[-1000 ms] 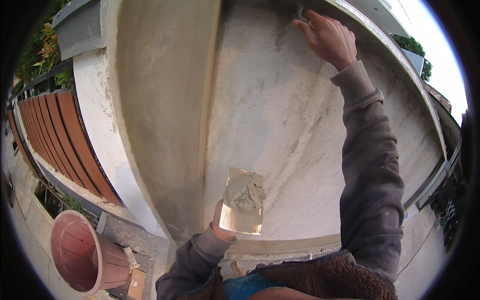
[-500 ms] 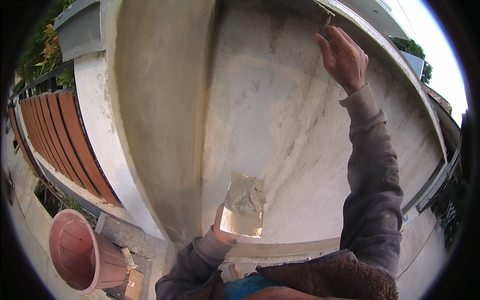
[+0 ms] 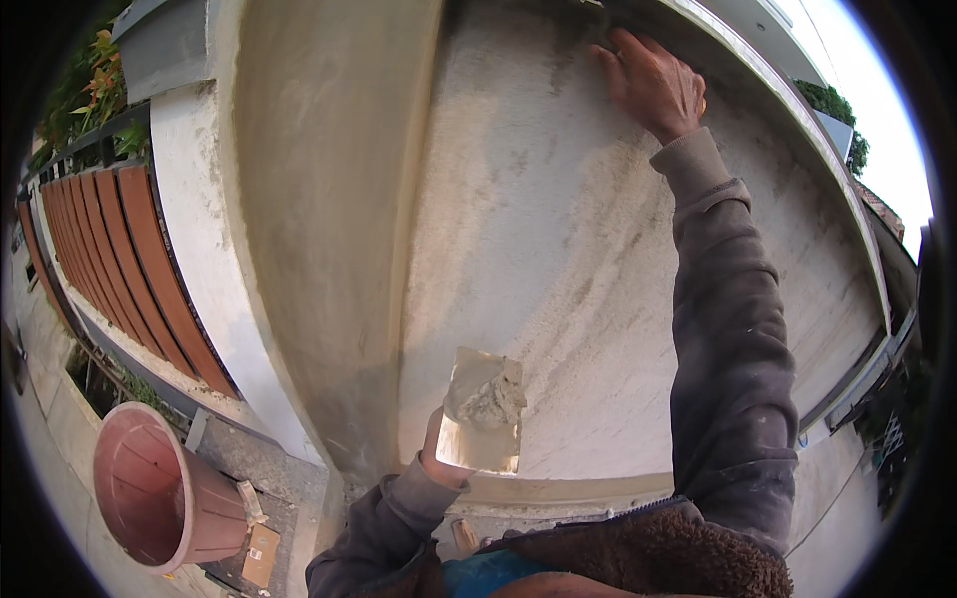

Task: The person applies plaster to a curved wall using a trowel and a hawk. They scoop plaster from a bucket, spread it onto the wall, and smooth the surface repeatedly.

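My left hand (image 3: 435,450) holds a flat, pale metal plate (image 3: 478,451) low in front of the wall (image 3: 518,219). A lump of wet grey plaster (image 3: 492,399) sits on its upper half. The fingers under the plate are mostly hidden. High at the wall's top edge, my right hand (image 3: 656,88) is closed around a trowel. Only a sliver of its blade (image 3: 595,4) shows at the picture's upper border, and the hand covers most of the handle. The wall beneath looks rough and blotchy, with darker grey patches near the top.
A reddish plastic bucket (image 3: 214,508) leans at the lower left, beside a piece of brown cardboard (image 3: 261,556). Left of the wall stand a plastered pillar (image 3: 324,229) and a brown slatted fence (image 3: 140,279). A pale ledge (image 3: 578,490) runs along the wall's foot.
My right hand has moved left along the top of the wall with the trowel, turning so that less of the tool shows. My left hand and the plaster-loaded plate have barely moved.
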`<state>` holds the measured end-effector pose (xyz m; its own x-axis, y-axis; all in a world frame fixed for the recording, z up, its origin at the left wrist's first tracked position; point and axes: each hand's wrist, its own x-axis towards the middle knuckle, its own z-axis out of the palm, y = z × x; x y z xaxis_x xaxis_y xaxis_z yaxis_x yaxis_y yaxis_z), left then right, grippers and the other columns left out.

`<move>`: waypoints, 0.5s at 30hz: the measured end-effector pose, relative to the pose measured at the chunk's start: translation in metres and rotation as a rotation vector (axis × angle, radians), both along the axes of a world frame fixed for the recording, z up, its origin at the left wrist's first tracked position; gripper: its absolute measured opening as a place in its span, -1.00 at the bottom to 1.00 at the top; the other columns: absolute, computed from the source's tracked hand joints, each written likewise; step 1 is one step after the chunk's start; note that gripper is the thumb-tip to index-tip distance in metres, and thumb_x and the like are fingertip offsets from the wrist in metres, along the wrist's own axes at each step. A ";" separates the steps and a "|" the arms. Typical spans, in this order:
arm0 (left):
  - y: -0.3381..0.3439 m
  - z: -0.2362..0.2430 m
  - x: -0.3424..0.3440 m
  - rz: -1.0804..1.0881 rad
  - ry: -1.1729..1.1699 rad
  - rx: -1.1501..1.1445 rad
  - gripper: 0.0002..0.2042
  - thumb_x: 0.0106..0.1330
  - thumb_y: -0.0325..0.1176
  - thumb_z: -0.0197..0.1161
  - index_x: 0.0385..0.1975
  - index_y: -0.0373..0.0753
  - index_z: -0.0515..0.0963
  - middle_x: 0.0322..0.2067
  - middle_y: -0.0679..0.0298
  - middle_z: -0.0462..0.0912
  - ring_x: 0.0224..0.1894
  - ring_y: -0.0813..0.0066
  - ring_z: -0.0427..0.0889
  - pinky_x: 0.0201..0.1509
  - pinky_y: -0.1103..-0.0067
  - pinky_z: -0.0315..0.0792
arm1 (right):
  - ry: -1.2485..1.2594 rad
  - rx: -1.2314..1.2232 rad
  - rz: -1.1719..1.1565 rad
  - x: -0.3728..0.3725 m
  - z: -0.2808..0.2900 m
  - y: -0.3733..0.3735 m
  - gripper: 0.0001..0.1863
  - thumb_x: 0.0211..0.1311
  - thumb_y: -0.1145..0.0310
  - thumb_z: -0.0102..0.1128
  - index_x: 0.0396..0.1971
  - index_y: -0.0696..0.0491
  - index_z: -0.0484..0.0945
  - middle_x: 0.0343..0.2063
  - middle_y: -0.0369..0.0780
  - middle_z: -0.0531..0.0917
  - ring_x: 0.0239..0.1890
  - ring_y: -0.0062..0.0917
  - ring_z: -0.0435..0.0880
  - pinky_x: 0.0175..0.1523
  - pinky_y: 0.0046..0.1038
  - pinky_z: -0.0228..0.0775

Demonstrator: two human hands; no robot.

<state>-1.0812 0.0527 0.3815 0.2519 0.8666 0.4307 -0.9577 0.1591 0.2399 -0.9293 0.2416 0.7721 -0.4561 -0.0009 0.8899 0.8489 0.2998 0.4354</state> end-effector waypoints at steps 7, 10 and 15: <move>-0.004 0.000 -0.005 -0.101 -0.098 -0.127 -0.59 0.46 -0.50 0.06 0.29 -0.27 0.33 0.12 0.16 0.54 0.12 0.34 0.60 0.14 0.41 0.59 | -0.005 -0.009 -0.004 0.003 0.007 -0.009 -0.57 0.30 -0.13 0.22 -0.06 -0.13 0.67 -0.33 -0.25 0.76 -0.33 -0.30 0.77 -0.28 -0.27 0.58; -0.002 -0.005 0.001 0.023 0.009 -0.002 -0.59 0.47 -0.48 0.06 0.29 -0.26 0.33 0.12 0.17 0.54 0.11 0.34 0.61 0.15 0.41 0.60 | -0.027 0.005 0.012 0.006 0.011 -0.009 -0.54 0.29 -0.15 0.22 -0.05 -0.10 0.68 -0.33 -0.24 0.77 -0.33 -0.32 0.78 -0.27 -0.28 0.59; -0.002 -0.002 0.002 0.029 0.027 -0.032 -0.60 0.48 -0.43 0.06 0.30 -0.25 0.33 0.12 0.18 0.54 0.11 0.36 0.61 0.15 0.42 0.60 | -0.038 0.104 0.147 0.012 0.016 -0.007 -0.52 0.29 -0.15 0.23 -0.05 -0.07 0.69 -0.29 -0.22 0.77 -0.29 -0.36 0.79 -0.26 -0.32 0.60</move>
<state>-1.0791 0.0511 0.3794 0.2374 0.8872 0.3957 -0.9553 0.1394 0.2606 -0.9171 0.2351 0.7882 -0.4774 -0.1608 0.8638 0.7817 0.3712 0.5011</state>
